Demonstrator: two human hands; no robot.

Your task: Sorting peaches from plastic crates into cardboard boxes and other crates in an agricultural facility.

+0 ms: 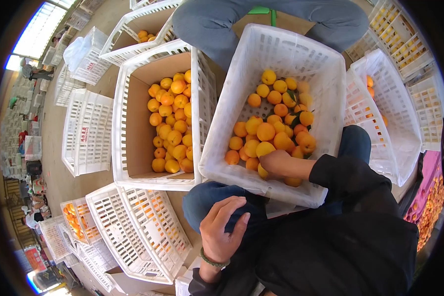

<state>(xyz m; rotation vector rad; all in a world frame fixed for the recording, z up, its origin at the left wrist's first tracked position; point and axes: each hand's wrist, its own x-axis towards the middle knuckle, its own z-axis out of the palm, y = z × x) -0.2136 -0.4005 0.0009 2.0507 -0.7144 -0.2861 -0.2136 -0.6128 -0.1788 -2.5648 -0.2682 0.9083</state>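
Observation:
My right hand (275,162) reaches down into a white plastic crate (222,114) that stands between my knees. It is among loose oranges (265,131), close against a yellow-orange one (265,148); its fingers are hidden, so a grip cannot be made out. A few green leaves (295,119) show between the fruit. My left hand (222,229), with a braided bracelet at the wrist, hovers over my left knee. It holds nothing, and its thumb is apart from its bent fingers. Left of my crate stands a cardboard-lined white crate (119,122) with many oranges (174,137) piled along its right side.
Across from me a person's grey-trousered legs (207,26) flank the far end of my crate. White crates stand at the left (87,133), lower left (133,233) and right (399,122). More fruit (431,211) lies by pink cloth at far right.

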